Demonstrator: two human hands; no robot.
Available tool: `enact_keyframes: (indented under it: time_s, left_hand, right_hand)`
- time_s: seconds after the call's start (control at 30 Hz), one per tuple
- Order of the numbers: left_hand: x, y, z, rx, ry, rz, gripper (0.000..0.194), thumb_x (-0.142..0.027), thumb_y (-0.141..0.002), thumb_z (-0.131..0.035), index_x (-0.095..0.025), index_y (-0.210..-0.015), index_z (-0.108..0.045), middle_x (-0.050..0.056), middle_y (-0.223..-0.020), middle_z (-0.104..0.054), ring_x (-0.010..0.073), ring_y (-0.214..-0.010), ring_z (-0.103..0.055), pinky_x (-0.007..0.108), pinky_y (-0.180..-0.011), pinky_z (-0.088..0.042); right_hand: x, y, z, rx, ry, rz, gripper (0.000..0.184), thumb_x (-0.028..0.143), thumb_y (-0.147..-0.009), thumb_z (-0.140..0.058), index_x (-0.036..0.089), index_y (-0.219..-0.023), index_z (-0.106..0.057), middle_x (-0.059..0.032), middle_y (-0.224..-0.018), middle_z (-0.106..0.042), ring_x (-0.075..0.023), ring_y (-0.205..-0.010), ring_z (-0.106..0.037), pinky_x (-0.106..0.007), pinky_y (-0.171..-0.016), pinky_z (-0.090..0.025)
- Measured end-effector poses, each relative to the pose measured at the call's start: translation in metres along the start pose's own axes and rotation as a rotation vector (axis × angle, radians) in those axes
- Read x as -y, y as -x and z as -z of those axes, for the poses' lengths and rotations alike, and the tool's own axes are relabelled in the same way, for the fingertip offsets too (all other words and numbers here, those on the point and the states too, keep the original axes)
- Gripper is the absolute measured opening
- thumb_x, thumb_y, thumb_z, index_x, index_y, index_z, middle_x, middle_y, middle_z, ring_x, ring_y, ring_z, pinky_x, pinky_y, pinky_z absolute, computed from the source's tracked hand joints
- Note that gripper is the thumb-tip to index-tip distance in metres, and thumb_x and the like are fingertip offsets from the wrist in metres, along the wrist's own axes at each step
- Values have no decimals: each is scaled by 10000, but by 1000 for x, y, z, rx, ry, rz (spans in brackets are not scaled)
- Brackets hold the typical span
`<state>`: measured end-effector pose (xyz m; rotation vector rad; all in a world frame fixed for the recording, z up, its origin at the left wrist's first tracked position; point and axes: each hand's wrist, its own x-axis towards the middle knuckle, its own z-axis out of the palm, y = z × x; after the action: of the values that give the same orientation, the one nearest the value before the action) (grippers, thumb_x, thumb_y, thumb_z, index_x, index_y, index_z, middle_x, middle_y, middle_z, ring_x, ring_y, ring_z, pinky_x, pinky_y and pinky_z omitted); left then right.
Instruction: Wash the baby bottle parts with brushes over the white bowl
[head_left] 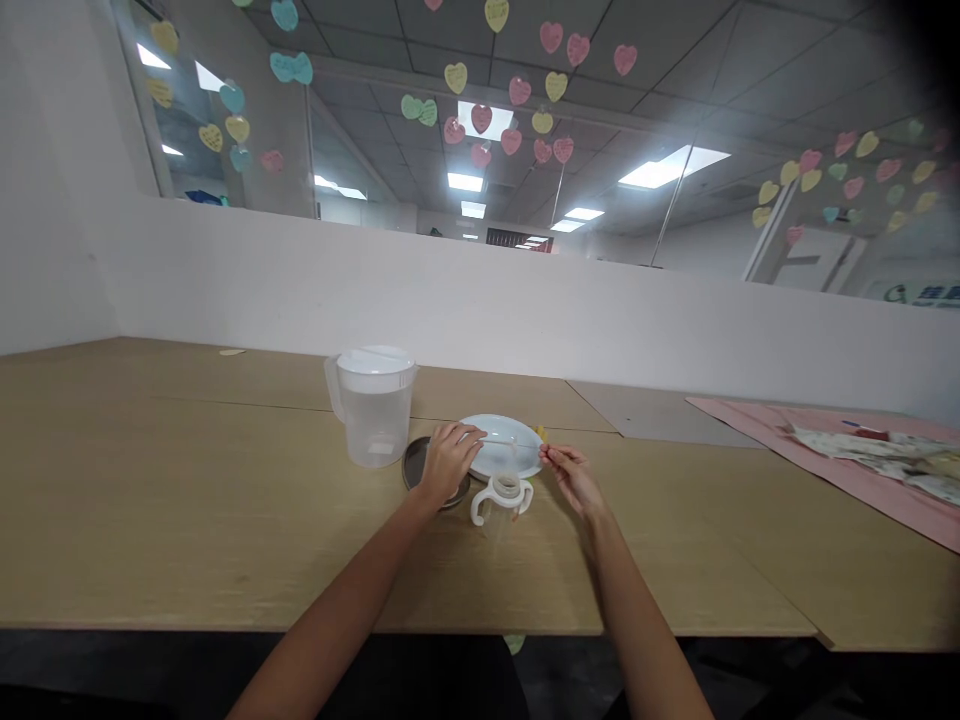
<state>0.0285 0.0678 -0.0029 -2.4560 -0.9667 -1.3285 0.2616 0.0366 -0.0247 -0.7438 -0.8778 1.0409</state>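
Note:
A thin, pale, straw-like rod [510,444] stretches level between my two hands; its exact kind is too small to tell. The fingers of my left hand [452,460] pinch its left end, above a dark round dish [415,470]. At its other end, the fingertips of my right hand [576,478] are pressed together. Behind the rod lies a white oval bowl [491,425]. Close in front of the bowl, an uncapped clear baby bottle [499,515] with a white two-handled collar [480,503] stands upright.
A translucent lidded pitcher [376,425] stands left of the dish. Something small and yellow [541,434] shows at the bowl's right edge. At the far right, a pink cloth [795,450] carries several items. A white wall [300,270] bounds the table [225,520] at the back.

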Motion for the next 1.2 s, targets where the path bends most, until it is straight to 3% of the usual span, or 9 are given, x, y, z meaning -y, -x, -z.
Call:
enact_keyframes:
  time_s: [0.23,0.47,0.67,1.03,1.2]
  left_hand:
    - [17,3,-3,-51,87,84,180,-297,-803,-520,-219,-931,-621,32,-983,-638,195,-990,-498,368,-894,-362]
    - [13,2,-4,-1,102,132,155,-311,-799,-518,-209,-858,-620,39,-915,-649,208,-1000,-508,388,-920,-328]
    - [7,1,0,5,79,143,130,-272,-816,-486,-208,-798,-598,17,-837,-648,184,-860,-543,385,-923,-304]
    - [2,-1,5,33,-201,-28,191,-193,-865,-365,-192,-872,-555,55,-855,-614,193,-841,-537,438,-947,-269]
    - [4,0,8,-43,-268,-125,224,-96,-833,-349,-163,-880,-557,78,-898,-618,207,-922,-540,446,-950,-288]
  right_hand:
    - [0,-4,3,-22,-45,39,187,236,-515,-779,183,-641,-651,-16,-732,-686,-128,-689,-637,-207,-674,-535]
    - [-1,-6,6,-40,-77,67,199,259,-521,-776,192,-651,-641,-7,-732,-679,-129,-725,-633,-217,-722,-530]
    - [-2,-7,6,-56,-105,75,207,257,-507,-787,198,-643,-642,10,-719,-677,-117,-736,-629,-206,-740,-525]
    - [-3,-6,3,-69,-126,48,199,232,-506,-788,189,-646,-653,4,-708,-682,-103,-680,-628,-178,-695,-528]
    - [-5,-8,3,-76,-142,48,192,212,-513,-782,173,-648,-651,-8,-707,-682,-110,-662,-629,-188,-659,-537]
